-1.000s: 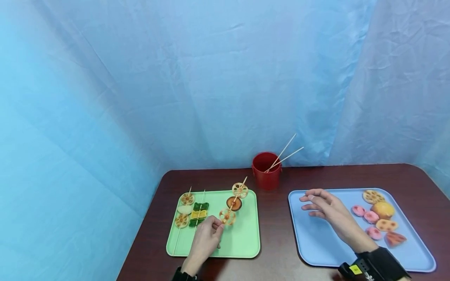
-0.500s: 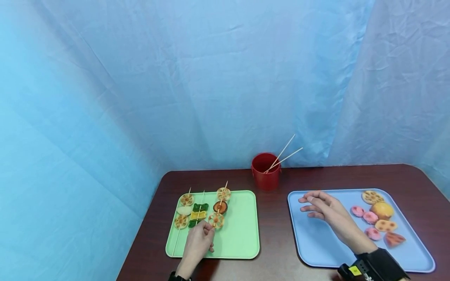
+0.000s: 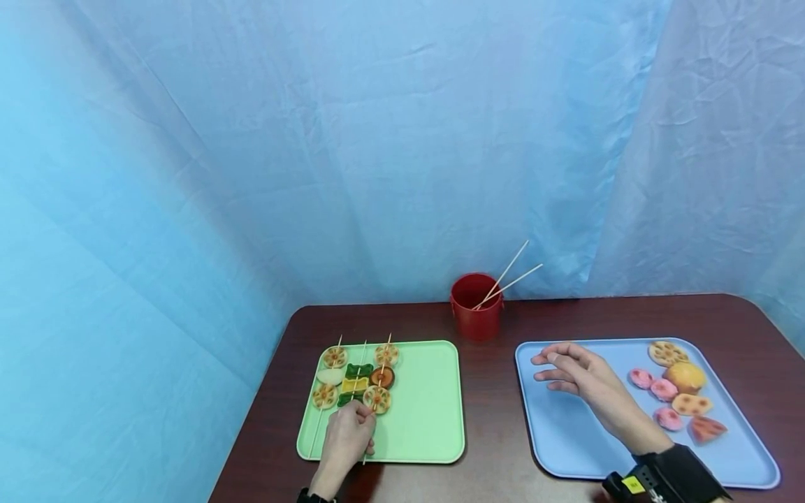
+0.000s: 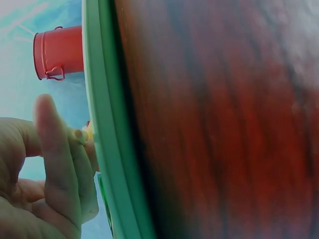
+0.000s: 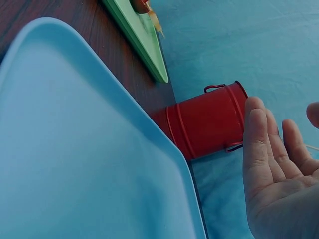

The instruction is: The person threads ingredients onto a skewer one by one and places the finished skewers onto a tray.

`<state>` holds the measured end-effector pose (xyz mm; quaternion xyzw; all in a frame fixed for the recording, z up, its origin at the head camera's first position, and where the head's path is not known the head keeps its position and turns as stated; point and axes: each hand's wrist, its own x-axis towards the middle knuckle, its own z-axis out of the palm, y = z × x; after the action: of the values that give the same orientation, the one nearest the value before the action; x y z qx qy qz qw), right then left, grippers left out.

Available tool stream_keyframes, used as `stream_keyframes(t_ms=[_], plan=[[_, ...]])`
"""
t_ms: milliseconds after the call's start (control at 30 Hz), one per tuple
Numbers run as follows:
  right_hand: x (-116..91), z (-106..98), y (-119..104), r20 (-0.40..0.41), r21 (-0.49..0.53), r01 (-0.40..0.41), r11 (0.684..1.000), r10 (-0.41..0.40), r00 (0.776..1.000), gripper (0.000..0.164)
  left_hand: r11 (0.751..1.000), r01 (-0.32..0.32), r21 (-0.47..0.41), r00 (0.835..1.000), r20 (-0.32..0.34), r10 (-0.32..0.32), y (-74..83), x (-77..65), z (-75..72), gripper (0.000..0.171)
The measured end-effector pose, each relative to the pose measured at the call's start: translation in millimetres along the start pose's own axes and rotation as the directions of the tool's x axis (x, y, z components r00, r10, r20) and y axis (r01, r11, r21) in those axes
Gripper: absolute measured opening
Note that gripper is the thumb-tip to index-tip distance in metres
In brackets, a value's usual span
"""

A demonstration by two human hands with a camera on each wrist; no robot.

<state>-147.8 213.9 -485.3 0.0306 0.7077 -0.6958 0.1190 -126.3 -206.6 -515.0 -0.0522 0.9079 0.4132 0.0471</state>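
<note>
My left hand (image 3: 347,434) pinches the lower end of a skewer that carries two lotus root slices (image 3: 377,399) with a mushroom slice (image 3: 381,378) between them. This skewer lies along the right side of a second one with green and yellow pieces (image 3: 355,385), over the green tray (image 3: 434,433). A third skewer, with lotus root slices (image 3: 325,396) around a pale piece (image 3: 330,376), rests at the tray's left. In the left wrist view the stick's end (image 4: 79,133) shows between thumb and fingers. My right hand (image 3: 581,377) holds nothing, its fingers loosely extended above the blue tray (image 3: 566,454).
At the table's back edge stands a red bucket (image 3: 478,318) with two bare skewers (image 3: 512,279) leaning out. Food pieces lie on the blue tray's right side: pink slices (image 3: 664,389), a yellow round piece (image 3: 685,376), a lotus root slice (image 3: 668,353) and a reddish wedge (image 3: 707,427).
My left hand has moved left and slightly toward me, bringing the lotus root and mushroom skewer beside the green and yellow one. The right hand has hardly moved.
</note>
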Motion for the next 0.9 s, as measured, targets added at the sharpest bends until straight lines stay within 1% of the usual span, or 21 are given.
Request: stream_keyframes(t_ms=[267,300,367,433,533,600,667,800,900], plan=[[1,1,1,-0.002,0.001,-0.020,1.000,0.020,1.000,0.059,1.000,0.011,0.001,1.000,0.023,-0.011,1.6,0.5,-1.3,0.004],[1,1,1,-0.001,-0.001,-0.020,1.000,0.020,1.000,0.059,1.000,0.012,0.012,1.000,0.026,-0.012,1.8,0.5,-1.9,0.004],[1,0,2,0.002,-0.001,-0.017,1.000,0.017,1.000,0.060,0.998,0.001,0.064,1.000,0.023,-0.002,1.8,0.6,-3.2,0.005],[1,-1,2,0.003,0.001,-0.014,1.000,0.014,1.000,0.060,0.992,-0.012,0.126,1.000,0.003,0.011,3.3,0.3,-5.1,0.009],[0,-2,3,0.007,0.003,-0.008,1.000,0.008,1.000,0.060,0.975,-0.045,0.219,0.997,-0.044,0.056,8.4,0.1,-8.4,0.017],[-1,-3,3,0.008,0.002,-0.006,1.000,0.006,1.000,0.059,0.969,-0.067,0.236,0.994,-0.067,0.085,15.4,0.0,-11.4,0.021],[-1,-4,3,0.005,-0.002,-0.003,1.000,0.003,1.000,0.058,0.963,-0.106,0.247,0.988,-0.082,0.130,25.0,0.7,-13.4,0.022],[-1,-7,2,0.000,-0.011,0.002,1.000,-0.002,1.000,0.057,0.954,-0.200,0.225,0.970,-0.095,0.225,49.4,5.6,-10.4,0.018],[-3,-9,2,-0.007,-0.016,0.001,1.000,-0.001,1.000,0.057,0.946,-0.276,0.171,0.952,-0.088,0.294,67.4,10.4,-0.5,0.015]])
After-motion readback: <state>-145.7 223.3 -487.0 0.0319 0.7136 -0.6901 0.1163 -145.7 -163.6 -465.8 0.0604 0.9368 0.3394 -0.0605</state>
